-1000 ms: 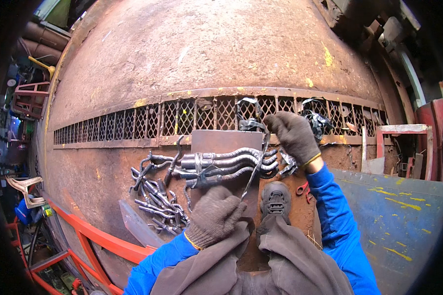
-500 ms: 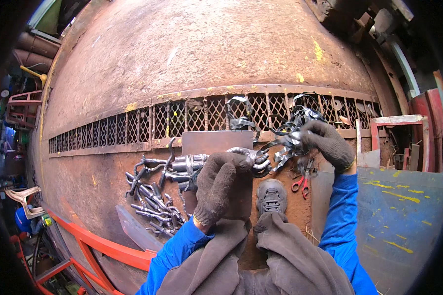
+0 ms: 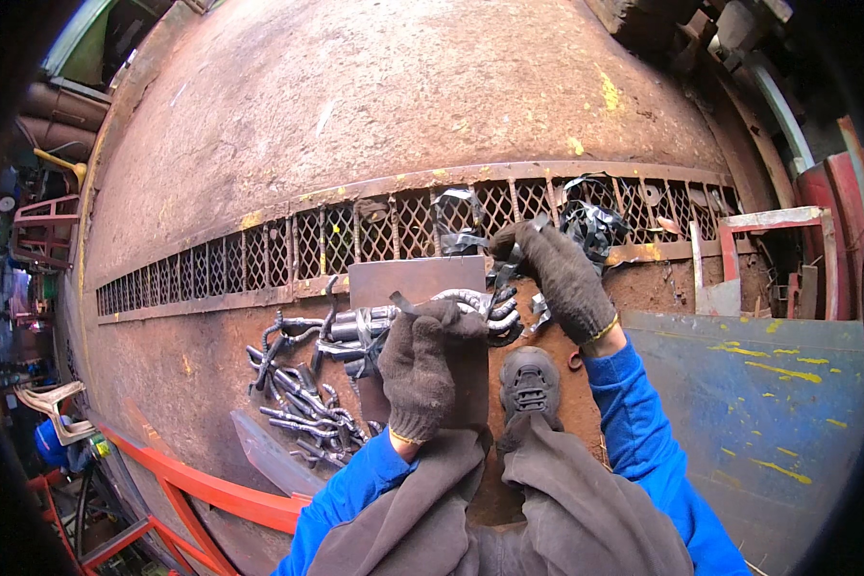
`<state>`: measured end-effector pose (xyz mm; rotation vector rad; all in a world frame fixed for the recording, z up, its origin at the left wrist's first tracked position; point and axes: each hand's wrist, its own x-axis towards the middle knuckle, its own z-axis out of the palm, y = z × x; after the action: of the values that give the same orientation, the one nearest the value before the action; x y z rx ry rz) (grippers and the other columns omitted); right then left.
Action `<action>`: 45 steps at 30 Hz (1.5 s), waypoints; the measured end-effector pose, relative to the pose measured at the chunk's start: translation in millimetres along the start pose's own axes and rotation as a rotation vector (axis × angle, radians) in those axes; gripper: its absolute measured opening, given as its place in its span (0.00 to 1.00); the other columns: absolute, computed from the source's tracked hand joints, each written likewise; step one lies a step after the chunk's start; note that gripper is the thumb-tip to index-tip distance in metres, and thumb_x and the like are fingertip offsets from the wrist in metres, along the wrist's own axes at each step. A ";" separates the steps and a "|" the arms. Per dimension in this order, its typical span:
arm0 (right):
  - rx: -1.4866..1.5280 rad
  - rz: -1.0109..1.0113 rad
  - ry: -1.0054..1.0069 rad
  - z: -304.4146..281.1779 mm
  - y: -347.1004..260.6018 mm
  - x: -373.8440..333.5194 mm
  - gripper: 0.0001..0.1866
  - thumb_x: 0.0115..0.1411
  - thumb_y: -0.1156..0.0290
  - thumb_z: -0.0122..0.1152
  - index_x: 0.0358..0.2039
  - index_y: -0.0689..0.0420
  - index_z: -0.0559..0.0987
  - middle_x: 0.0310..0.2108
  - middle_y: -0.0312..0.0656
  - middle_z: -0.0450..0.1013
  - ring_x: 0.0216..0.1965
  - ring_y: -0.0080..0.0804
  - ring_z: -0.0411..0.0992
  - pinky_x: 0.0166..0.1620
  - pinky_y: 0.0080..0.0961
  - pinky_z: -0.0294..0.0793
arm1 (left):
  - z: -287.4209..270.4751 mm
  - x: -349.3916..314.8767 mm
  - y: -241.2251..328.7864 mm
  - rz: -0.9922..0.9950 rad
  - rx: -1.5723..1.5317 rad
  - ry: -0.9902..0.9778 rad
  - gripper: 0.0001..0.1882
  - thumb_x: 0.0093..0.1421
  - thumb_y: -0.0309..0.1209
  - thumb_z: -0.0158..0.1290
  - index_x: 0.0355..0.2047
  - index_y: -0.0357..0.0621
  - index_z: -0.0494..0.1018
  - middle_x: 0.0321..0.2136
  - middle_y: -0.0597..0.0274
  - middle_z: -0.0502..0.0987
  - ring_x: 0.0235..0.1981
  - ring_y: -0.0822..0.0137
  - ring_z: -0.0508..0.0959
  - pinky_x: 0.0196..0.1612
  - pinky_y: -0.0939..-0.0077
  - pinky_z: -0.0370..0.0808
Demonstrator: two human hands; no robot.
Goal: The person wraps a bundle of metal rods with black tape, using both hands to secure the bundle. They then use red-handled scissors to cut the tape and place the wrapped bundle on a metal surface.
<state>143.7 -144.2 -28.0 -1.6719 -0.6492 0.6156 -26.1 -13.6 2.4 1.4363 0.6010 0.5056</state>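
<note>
My left hand (image 3: 418, 374), in a dark knitted glove, is closed over a bundle of shiny silver, black-banded tubes or cables (image 3: 466, 300); its fingers hide the bundle's middle. A short dark strip (image 3: 403, 303) sticks up beside those fingers. The bundle lies across a flat brown plate (image 3: 403, 276) in front of my knees. Just right of the bundle, my right hand (image 3: 562, 278), gloved alike, pinches a thin shiny black strip (image 3: 509, 264) that looks like tape. Beyond it, a tangle of similar strips (image 3: 593, 226) rests on the floor grating.
Loose silver pieces (image 3: 307, 408) are heaped at left on the rusty floor. A mesh grating (image 3: 331, 235) crosses ahead. Red scissors handles (image 3: 574, 361) show partly beside my shoe (image 3: 530, 384). An orange-red frame (image 3: 226, 490) stands lower left; a blue-grey sheet (image 3: 739, 422) lies at right.
My right hand has moved left from the tape tangle toward the bundle, with a strip in its fingers. The scissors are now mostly covered. My left hand stays at the bundle.
</note>
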 end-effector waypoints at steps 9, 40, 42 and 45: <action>0.842 0.346 0.097 33.4 -36.3 29.6 0.25 0.73 0.47 0.47 0.22 0.45 0.61 0.17 0.26 0.51 0.15 0.20 0.49 0.17 0.20 0.50 | 12.2 5.0 -10.0 -0.302 -0.422 0.050 0.15 0.75 0.38 0.47 0.35 0.41 0.74 0.24 0.68 0.73 0.24 0.75 0.72 0.27 0.80 0.70; 0.994 0.451 0.023 28.4 -28.1 45.2 0.22 0.73 0.49 0.49 0.22 0.45 0.65 0.17 0.24 0.54 0.16 0.16 0.52 0.19 0.18 0.50 | -41.3 46.0 12.9 0.698 0.861 -0.887 0.29 0.48 0.29 0.59 0.54 0.49 0.76 0.56 0.60 0.76 0.53 0.52 0.77 0.55 0.58 0.78; 0.997 0.429 -0.007 28.7 -26.9 44.0 0.22 0.74 0.51 0.47 0.22 0.46 0.66 0.17 0.25 0.54 0.16 0.16 0.53 0.19 0.17 0.50 | -41.7 42.2 9.9 0.740 0.859 -0.836 0.28 0.44 0.30 0.61 0.50 0.51 0.79 0.55 0.62 0.77 0.55 0.53 0.76 0.57 0.56 0.76; 0.797 0.388 0.109 38.3 -30.6 46.0 0.24 0.73 0.48 0.48 0.21 0.45 0.62 0.19 0.25 0.52 0.16 0.17 0.51 0.19 0.18 0.49 | -28.8 42.1 -3.7 0.889 0.791 -0.740 0.25 0.43 0.33 0.61 0.46 0.53 0.79 0.54 0.63 0.78 0.55 0.55 0.76 0.59 0.55 0.75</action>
<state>146.5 -80.2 -7.3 -1.0579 0.0350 0.9049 -13.3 35.2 -5.6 2.4695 -0.5546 0.3630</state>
